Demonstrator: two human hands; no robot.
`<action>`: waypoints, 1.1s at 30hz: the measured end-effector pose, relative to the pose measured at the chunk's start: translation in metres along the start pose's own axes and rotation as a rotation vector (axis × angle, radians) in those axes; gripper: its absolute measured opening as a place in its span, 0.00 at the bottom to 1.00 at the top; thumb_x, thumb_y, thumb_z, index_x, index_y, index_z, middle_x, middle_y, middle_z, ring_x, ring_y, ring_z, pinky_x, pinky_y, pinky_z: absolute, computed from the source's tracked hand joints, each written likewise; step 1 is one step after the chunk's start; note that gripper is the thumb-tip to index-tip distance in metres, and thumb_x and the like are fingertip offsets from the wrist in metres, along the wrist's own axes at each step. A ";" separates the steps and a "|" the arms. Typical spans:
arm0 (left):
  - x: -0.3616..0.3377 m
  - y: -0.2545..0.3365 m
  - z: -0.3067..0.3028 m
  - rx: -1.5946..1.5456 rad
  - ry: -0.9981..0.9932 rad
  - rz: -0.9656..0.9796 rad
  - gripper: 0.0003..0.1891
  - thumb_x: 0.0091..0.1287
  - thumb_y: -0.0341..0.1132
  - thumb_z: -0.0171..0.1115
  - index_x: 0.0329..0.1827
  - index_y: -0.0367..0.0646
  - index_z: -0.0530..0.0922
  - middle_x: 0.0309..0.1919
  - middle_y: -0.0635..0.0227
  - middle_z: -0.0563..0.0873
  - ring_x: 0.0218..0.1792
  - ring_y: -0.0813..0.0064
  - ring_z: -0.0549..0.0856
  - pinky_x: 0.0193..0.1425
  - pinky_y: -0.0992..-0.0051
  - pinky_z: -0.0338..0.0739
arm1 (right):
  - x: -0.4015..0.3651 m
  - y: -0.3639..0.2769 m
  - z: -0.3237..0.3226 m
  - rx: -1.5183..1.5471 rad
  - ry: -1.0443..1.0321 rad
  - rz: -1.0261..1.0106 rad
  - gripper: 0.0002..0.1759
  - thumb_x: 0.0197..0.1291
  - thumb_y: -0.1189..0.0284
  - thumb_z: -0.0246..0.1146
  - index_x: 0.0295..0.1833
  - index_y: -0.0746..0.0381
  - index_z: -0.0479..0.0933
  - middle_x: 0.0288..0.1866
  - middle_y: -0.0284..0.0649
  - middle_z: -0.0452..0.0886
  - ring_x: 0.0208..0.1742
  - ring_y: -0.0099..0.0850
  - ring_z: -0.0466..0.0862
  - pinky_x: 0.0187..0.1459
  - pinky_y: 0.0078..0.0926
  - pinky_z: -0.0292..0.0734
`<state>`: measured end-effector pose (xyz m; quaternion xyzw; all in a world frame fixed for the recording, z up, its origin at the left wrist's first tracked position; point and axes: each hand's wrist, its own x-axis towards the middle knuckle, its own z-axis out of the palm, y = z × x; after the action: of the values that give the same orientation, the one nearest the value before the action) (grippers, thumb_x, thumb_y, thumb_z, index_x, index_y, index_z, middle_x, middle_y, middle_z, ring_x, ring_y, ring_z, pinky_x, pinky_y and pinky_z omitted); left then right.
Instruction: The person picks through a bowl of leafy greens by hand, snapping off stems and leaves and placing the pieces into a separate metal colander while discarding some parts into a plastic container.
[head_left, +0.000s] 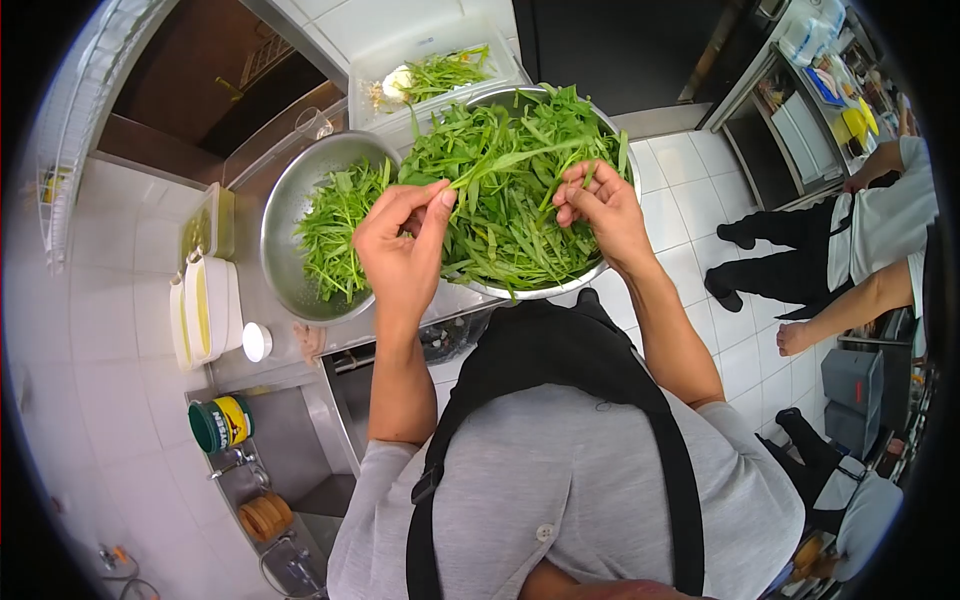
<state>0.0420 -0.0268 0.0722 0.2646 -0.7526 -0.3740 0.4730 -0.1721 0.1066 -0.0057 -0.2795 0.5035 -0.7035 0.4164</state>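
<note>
My left hand (405,235) pinches a long leafy green sprig (500,162) between thumb and forefinger; it looks like water spinach. To the right, my right hand (603,208) is closed on a thin green stem (553,192), its fingertips pressed together. Both hands are just above a large steel bowl (622,150) heaped with the same greens (520,240). Partly behind my left wrist, a second steel bowl (283,235) holds a smaller pile of picked greens (345,230).
Behind the bowls stands a clear plastic bin (370,110) with stems and scraps. White containers (210,310) and a small white cup (257,342) are at left, near a sink (325,495) and a green-yellow tub (222,423). Two other people (880,230) are on the right.
</note>
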 end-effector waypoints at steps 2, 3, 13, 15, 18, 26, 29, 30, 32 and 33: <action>0.002 -0.005 0.005 -0.055 0.053 0.008 0.07 0.67 0.24 0.76 0.46 0.36 0.92 0.34 0.69 0.88 0.29 0.86 0.78 0.31 0.83 0.71 | -0.004 -0.008 0.004 0.067 -0.047 -0.019 0.12 0.73 0.79 0.61 0.59 0.67 0.77 0.40 0.39 0.87 0.34 0.24 0.85 0.39 0.22 0.82; 0.000 -0.005 0.008 -0.069 0.080 0.015 0.07 0.66 0.24 0.76 0.47 0.37 0.92 0.34 0.69 0.88 0.29 0.86 0.78 0.31 0.84 0.71 | -0.007 -0.011 0.007 0.088 -0.066 -0.004 0.12 0.72 0.77 0.64 0.58 0.66 0.78 0.40 0.40 0.87 0.33 0.24 0.85 0.38 0.23 0.82; -0.042 -0.011 0.049 -0.066 -0.110 0.028 0.10 0.66 0.23 0.76 0.49 0.36 0.91 0.36 0.66 0.88 0.32 0.83 0.82 0.34 0.82 0.75 | -0.008 -0.007 0.031 0.016 0.007 0.036 0.08 0.72 0.73 0.69 0.51 0.65 0.81 0.36 0.36 0.84 0.31 0.22 0.83 0.36 0.20 0.77; -0.043 -0.011 0.050 -0.131 -0.161 -0.055 0.10 0.67 0.24 0.75 0.50 0.34 0.90 0.37 0.67 0.88 0.33 0.83 0.82 0.35 0.82 0.75 | -0.009 -0.008 0.030 -0.061 0.008 0.025 0.08 0.72 0.72 0.69 0.49 0.65 0.82 0.35 0.34 0.85 0.30 0.21 0.82 0.34 0.20 0.77; -0.039 -0.019 0.055 -0.281 -0.222 -0.248 0.09 0.70 0.26 0.73 0.51 0.32 0.89 0.37 0.69 0.88 0.34 0.83 0.83 0.37 0.82 0.77 | -0.008 -0.014 0.029 -0.228 -0.036 -0.001 0.09 0.71 0.71 0.70 0.48 0.65 0.83 0.33 0.32 0.85 0.28 0.19 0.81 0.32 0.20 0.77; -0.035 -0.036 0.044 -0.677 -0.108 -0.621 0.09 0.74 0.30 0.71 0.52 0.35 0.87 0.39 0.65 0.90 0.34 0.81 0.86 0.39 0.81 0.82 | 0.002 -0.035 0.013 -0.543 -0.053 0.101 0.13 0.69 0.73 0.71 0.55 0.67 0.82 0.32 0.31 0.82 0.29 0.18 0.81 0.33 0.18 0.76; -0.033 -0.041 0.037 -0.876 -0.143 -0.687 0.10 0.77 0.31 0.68 0.55 0.36 0.85 0.41 0.63 0.90 0.36 0.79 0.88 0.41 0.80 0.83 | 0.004 -0.039 0.001 -0.374 -0.051 0.078 0.17 0.70 0.76 0.69 0.61 0.67 0.77 0.35 0.33 0.83 0.31 0.19 0.82 0.37 0.19 0.79; -0.033 -0.042 0.037 -0.929 -0.173 -0.714 0.09 0.78 0.31 0.66 0.55 0.37 0.84 0.42 0.63 0.90 0.38 0.79 0.88 0.42 0.79 0.83 | 0.005 -0.040 0.000 -0.319 -0.051 0.074 0.19 0.70 0.77 0.68 0.63 0.68 0.76 0.37 0.34 0.83 0.32 0.19 0.82 0.38 0.19 0.80; -0.034 -0.044 0.037 -1.037 -0.232 -0.767 0.08 0.80 0.32 0.64 0.55 0.39 0.82 0.45 0.63 0.90 0.40 0.78 0.88 0.44 0.78 0.83 | 0.004 -0.048 0.002 -0.248 -0.096 0.054 0.18 0.71 0.79 0.65 0.64 0.69 0.74 0.41 0.38 0.85 0.37 0.23 0.85 0.43 0.21 0.83; -0.034 -0.044 0.038 -1.058 -0.246 -0.780 0.07 0.80 0.33 0.63 0.55 0.40 0.82 0.45 0.63 0.89 0.41 0.78 0.87 0.45 0.78 0.83 | 0.004 -0.052 0.003 -0.210 -0.122 0.045 0.18 0.70 0.78 0.66 0.63 0.69 0.75 0.41 0.40 0.86 0.38 0.24 0.86 0.43 0.22 0.84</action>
<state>0.0232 -0.0147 0.0080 0.2049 -0.3654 -0.8638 0.2799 -0.1876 0.1097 0.0436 -0.3524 0.5542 -0.6191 0.4306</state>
